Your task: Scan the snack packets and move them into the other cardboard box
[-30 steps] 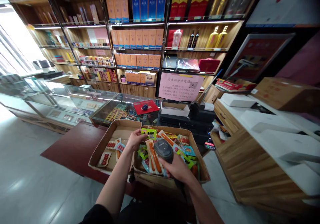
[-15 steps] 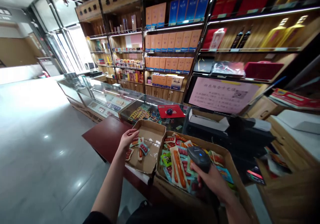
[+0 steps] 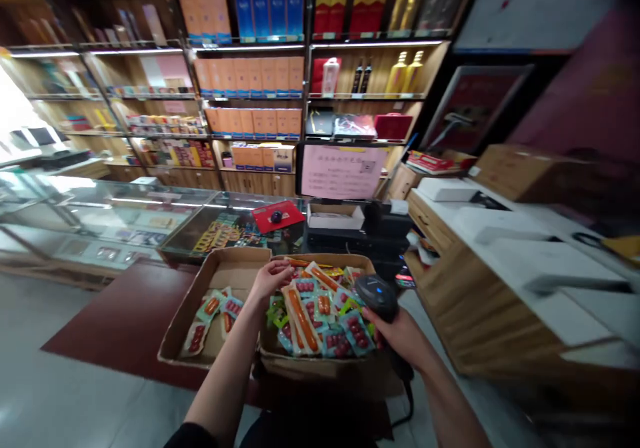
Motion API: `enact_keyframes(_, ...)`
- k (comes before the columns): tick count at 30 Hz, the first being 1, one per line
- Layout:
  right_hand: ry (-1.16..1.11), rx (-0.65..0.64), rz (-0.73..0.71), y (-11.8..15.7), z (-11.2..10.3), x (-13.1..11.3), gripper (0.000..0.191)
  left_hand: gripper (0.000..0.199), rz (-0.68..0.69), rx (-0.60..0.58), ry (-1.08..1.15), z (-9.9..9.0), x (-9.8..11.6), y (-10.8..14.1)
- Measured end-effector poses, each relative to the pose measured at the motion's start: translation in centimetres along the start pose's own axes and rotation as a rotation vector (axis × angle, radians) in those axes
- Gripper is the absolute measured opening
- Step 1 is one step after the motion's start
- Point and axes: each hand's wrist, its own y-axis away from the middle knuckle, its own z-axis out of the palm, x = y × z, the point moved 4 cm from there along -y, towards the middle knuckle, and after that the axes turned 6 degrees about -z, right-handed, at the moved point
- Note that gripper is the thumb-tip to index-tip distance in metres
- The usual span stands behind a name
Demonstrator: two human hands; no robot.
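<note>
Head view: the handheld scanner [image 3: 376, 295], dark with a small blue light on top, is over the right side of the right box [image 3: 325, 368]; whether it touches the packets beneath cannot be determined. The right hand [image 3: 407, 338] is wrapped firmly around its handle, and a cable [image 3: 411, 401] hangs below. Sausage packets [image 3: 301, 321] fill that box, long and short, lying loosely over one another. The left hand [image 3: 270, 281] is at the box's rear left corner, fingers bent; I cannot tell whether anything is pinched between them. Just beside stands the left box [image 3: 243, 261], containing only a handful of small packets [image 3: 197, 339]. On that evidence I judge the work to be at an early stage: few packets set apart, most left in the fuller box. Both boxes stand at a dark red table [image 3: 115, 315]. Behind are a glass counter [image 3: 150, 198], a red mat [image 3: 294, 212] and shelved orange cartons [image 3: 250, 75].
</note>
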Motion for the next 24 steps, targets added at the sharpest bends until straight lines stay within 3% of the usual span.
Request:
enact_keyframes(5, -0.003, 0.091, 0.046, 2.3, -2.5, 0.7, 0.038, 0.052, -0.066, -0.151, -0.146, 7.4, -1.5, -1.9)
enact_keyframes(8, -0.030, 0.130, 0.067, 3.2, -3.0, 1.0, 0.037, 0.036, -0.014, -0.225, -0.322, 11.5, -2.6, -3.1)
enact_keyframes(11, -0.043, 0.147, 0.080, 3.8, -3.3, 1.1, 0.035, 0.022, 0.166, -0.211, -0.564, 15.0, -3.3, -4.4)
enact_keyframes(15, -0.090, 0.176, 0.106, 4.5, -3.6, 1.3, 0.033, 0.036, 0.461, -0.265, -0.879, 19.2, -4.0, -5.4)
enact_keyframes(19, -0.107, 0.194, 0.126, 4.9, -3.6, 1.9, 0.031, 0.041, 0.470, -0.364, -1.119, 21.2, -6.1, -6.6)
enact_keyframes(24, -0.137, 0.203, 0.149, 5.1, -3.3, 2.9, 0.030, 0.029, 0.400, -0.306, -1.006, 20.7, -7.6, -7.9)
